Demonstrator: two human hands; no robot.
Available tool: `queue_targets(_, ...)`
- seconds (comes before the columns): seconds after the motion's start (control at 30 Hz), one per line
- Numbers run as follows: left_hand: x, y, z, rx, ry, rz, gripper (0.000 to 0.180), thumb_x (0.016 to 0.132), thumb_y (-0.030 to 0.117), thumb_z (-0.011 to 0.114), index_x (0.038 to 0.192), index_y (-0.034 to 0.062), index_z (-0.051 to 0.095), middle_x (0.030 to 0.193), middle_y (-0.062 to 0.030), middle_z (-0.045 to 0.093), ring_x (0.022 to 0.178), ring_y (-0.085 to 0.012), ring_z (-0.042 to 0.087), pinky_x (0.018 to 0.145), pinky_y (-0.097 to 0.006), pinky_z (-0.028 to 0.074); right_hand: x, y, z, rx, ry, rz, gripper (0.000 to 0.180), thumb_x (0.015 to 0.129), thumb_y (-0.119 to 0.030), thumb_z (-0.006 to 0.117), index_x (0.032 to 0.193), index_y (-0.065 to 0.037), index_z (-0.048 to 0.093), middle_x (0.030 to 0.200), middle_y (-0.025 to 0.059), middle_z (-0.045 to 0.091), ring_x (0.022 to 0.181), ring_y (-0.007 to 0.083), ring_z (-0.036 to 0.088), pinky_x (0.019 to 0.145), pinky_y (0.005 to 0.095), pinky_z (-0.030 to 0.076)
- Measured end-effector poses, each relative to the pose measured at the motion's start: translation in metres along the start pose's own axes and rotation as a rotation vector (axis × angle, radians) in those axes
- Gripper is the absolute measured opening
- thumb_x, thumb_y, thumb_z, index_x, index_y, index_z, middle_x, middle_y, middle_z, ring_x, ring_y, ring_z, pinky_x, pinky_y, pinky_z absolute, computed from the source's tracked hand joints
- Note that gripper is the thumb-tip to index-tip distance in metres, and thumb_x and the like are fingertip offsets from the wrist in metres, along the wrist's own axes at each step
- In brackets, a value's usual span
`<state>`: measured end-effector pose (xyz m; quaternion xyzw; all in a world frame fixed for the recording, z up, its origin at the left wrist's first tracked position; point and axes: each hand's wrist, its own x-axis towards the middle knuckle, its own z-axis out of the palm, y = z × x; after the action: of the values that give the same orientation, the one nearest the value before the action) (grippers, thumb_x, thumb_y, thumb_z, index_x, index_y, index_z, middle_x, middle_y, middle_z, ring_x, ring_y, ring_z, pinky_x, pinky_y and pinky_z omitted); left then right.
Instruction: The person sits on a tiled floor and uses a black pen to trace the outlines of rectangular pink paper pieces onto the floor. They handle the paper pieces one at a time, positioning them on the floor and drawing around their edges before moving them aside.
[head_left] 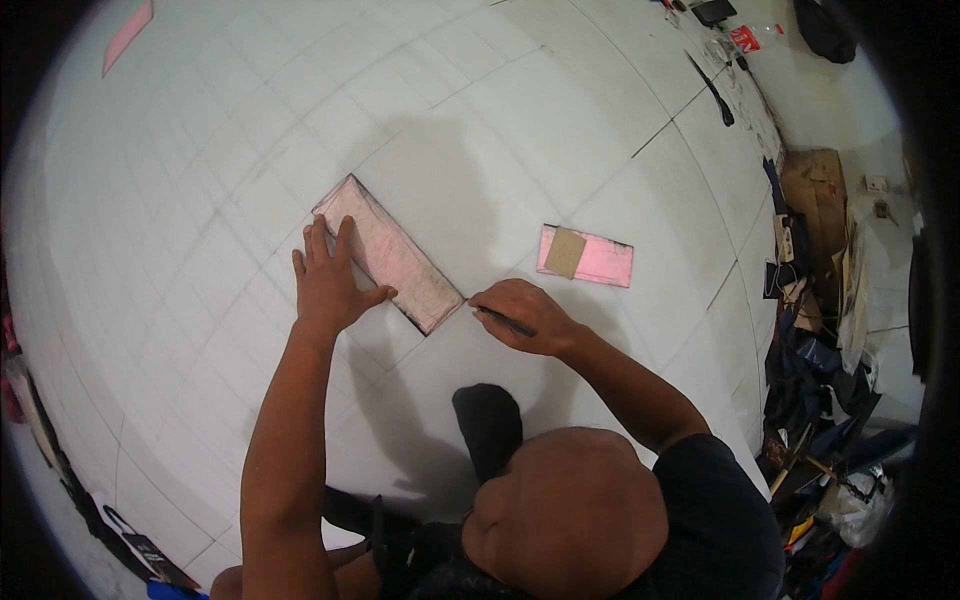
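A long pink rectangular piece (390, 250) with dark, scuffed edges lies slantwise on a pale sheet (240, 180) spread over the floor. My left hand (332, 275) rests with spread fingers along its left long edge, the fingertips and thumb touching it. Beside its lower right corner, my right hand (522, 315) grips a dark pencil-like marking tool (507, 321). The tool's tip is hidden by the fingers. Farther right lies a smaller pink rectangle (605, 262) with a small brown piece (566, 253) on top.
Faint lines cross the pale sheet. Black-handled scissors (715, 95) and a bottle with a red label (757, 38) lie at the far right. Dark cloth and clutter (830, 400), with a cardboard box (812, 190), line the right wall. Another pink piece (127, 38) lies far left.
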<state>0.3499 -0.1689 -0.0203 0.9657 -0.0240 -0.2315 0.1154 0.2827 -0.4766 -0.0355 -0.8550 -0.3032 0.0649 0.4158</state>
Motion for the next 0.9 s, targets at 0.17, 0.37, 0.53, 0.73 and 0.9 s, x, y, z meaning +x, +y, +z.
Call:
queue_targets(0.17, 0.0, -0.002, 0.001, -0.03, 0.014, 0.002, 0.127, 0.065, 0.056, 0.094, 0.164, 0.0131, 0.027, 0.169, -0.0256, 0.016, 0.158, -0.043, 0.016, 0.126, -0.06, 0.019, 0.009, -0.003, -0.007, -0.054, -0.033, -0.016, 0.016, 0.091, -0.009, 0.074, 0.105, -0.006, 0.068, 0.087, 0.0104, 0.068, 0.082, 0.0321, 0.065, 0.077, 0.045, 0.049)
queue_targets(0.37, -0.001, 0.0, 0.001, -0.031, 0.075, 0.041, 0.126, 0.063, 0.053, 0.096, 0.162, 0.0101, 0.031, 0.165, -0.0276, 0.021, 0.155, -0.0424, 0.024, 0.122, -0.062, 0.026, 0.044, 0.007, -0.006, -0.172, -0.26, 0.071, 0.017, 0.096, -0.022, 0.068, 0.09, -0.006, 0.068, 0.079, 0.014, 0.069, 0.078, 0.0366, 0.065, 0.077, 0.0486, 0.049)
queue_targets(0.53, 0.0, -0.001, 0.0, -0.036, 0.02, 0.015, 0.128, 0.064, 0.056, 0.094, 0.164, 0.0131, 0.027, 0.169, -0.0259, 0.016, 0.158, -0.044, 0.016, 0.125, -0.061, 0.02, 0.12, 0.02, 0.005, -0.202, -0.188, 0.002, 0.029, 0.098, -0.028, 0.066, 0.087, -0.002, 0.068, 0.071, 0.0166, 0.067, 0.068, 0.0407, 0.063, 0.071, 0.046, 0.051)
queue_targets(0.73, 0.002, -0.002, 0.003, -0.014, 0.037, 0.032, 0.126, 0.065, 0.058, 0.093, 0.164, 0.0125, 0.028, 0.168, -0.0272, 0.018, 0.158, -0.0449, 0.016, 0.124, -0.063, 0.021, 0.2, 0.03, 0.019, -0.212, -0.101, 0.052, 0.031, 0.101, -0.032, 0.061, 0.093, -0.003, 0.067, 0.083, 0.0174, 0.071, 0.081, 0.0397, 0.067, 0.08, 0.0477, 0.052)
queue_targets(0.9, 0.002, -0.002, 0.004, -0.047, 0.054, 0.05, 0.125, 0.066, 0.059, 0.092, 0.163, 0.0111, 0.029, 0.168, -0.0291, 0.017, 0.158, -0.046, 0.015, 0.125, -0.063, 0.018, 0.203, 0.025, 0.017, 0.068, 0.052, 0.206, 0.029, 0.103, -0.03, 0.057, 0.106, -0.003, 0.067, 0.097, 0.0205, 0.073, 0.094, 0.0367, 0.07, 0.089, 0.0498, 0.05)
